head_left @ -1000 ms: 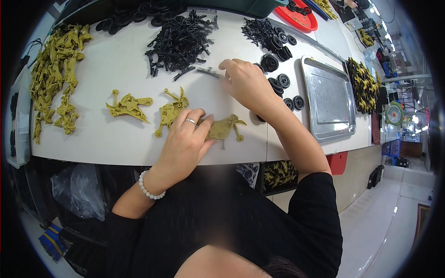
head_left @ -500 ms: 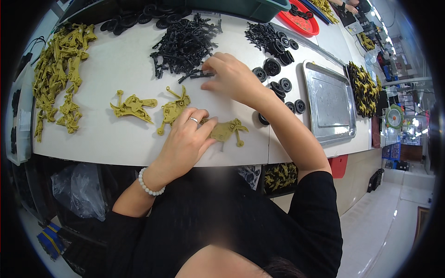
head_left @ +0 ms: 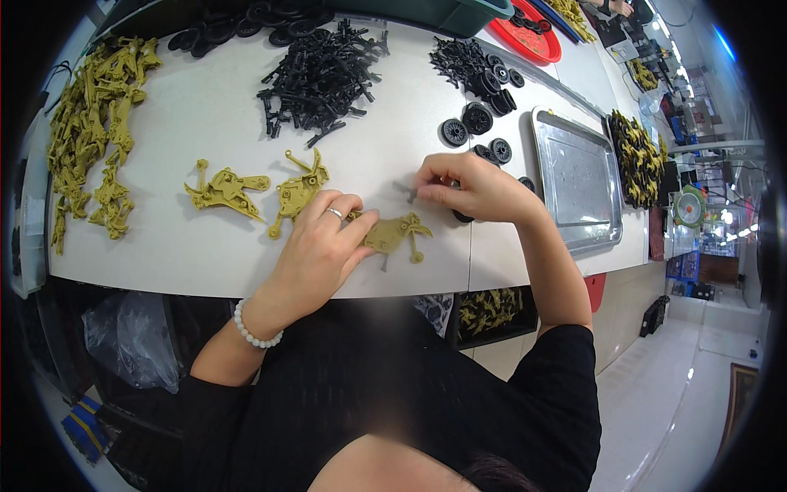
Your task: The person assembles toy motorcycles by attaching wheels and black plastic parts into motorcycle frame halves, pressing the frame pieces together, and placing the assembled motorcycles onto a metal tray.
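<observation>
My left hand (head_left: 321, 244) rests low on the white table, its fingers closed on an olive-yellow moulded plastic part (head_left: 392, 233) with a hooked end sticking out to the right. To the right of it, my right hand (head_left: 479, 187) is raised over the table and pinches a small dark stick-like plastic piece (head_left: 405, 192), slightly blurred. Two more olive-yellow parts lie just left of and beyond my left hand: one flat part (head_left: 225, 193) and one nearer my fingers (head_left: 298, 192). A heap of black stick-like pieces (head_left: 316, 78) lies farther off.
Black spoked wheels (head_left: 477, 119) lie scattered beside a metal tray (head_left: 578, 184). A pile of olive-yellow parts (head_left: 102, 123) covers the left side. Yellow-and-black pieces (head_left: 635, 156) are stacked right of the tray. A green bin (head_left: 410, 10) and red basin (head_left: 537, 54) stand behind.
My right hand has come back from the black heap toward me and to the right, carrying a small dark piece. My left hand still holds the yellow part in nearly the same place.
</observation>
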### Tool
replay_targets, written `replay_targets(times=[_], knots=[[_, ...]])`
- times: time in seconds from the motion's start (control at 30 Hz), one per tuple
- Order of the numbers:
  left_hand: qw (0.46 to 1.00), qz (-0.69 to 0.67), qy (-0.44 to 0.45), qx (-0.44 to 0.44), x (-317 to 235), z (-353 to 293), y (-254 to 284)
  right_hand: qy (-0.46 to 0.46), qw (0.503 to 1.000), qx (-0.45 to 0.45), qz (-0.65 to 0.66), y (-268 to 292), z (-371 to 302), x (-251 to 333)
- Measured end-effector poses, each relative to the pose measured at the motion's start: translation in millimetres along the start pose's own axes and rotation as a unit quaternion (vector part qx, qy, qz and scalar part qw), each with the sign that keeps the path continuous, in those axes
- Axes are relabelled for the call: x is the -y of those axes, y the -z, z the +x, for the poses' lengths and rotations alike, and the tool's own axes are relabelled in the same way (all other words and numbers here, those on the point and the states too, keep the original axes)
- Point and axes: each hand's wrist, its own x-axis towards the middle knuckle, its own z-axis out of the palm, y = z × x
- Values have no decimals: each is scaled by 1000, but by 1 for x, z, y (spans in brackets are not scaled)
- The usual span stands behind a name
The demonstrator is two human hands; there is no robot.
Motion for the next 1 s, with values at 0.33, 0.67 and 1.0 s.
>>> replay_targets(times=[0.33,0.67,1.0], knots=[[1000,1,4,6,-3,4,-1,105,989,-8,-101,-11,-1,-13],[1000,2,11,11,-2,4,0,74,993,40,-80,-2,0,-10],[1000,7,8,10,-2,4,0,163,975,-19,-147,-14,1,-17]])
